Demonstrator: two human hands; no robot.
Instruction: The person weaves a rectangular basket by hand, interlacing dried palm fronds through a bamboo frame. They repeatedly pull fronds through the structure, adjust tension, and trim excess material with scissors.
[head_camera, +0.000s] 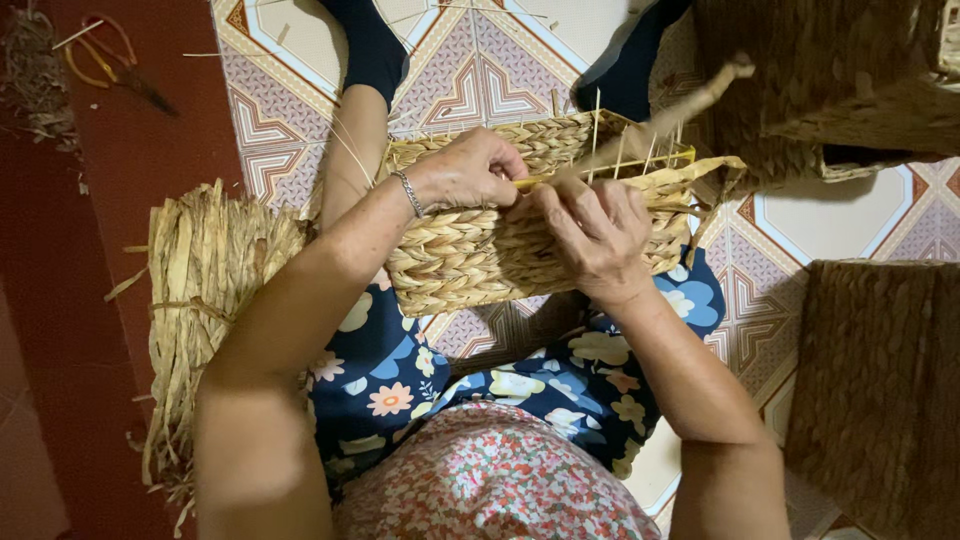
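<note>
seated on patterned tile floor (480, 70), red floor at left. half-woven basket (470, 255) on lap; left hand (465, 170) and right hand (590, 235) both pinching a straw strand (640, 165) at its rim. straw bundle (200, 290) alongside.

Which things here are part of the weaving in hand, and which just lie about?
In use: half-woven basket; loose straw strand; left hand; right hand.
Lying about: straw bundle; scissors; finished baskets.

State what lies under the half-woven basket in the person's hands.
Under the woven basket show the person's lap in floral fabric and patterned floor tiles. The basket and both hands cover whatever lies directly beneath.
</note>
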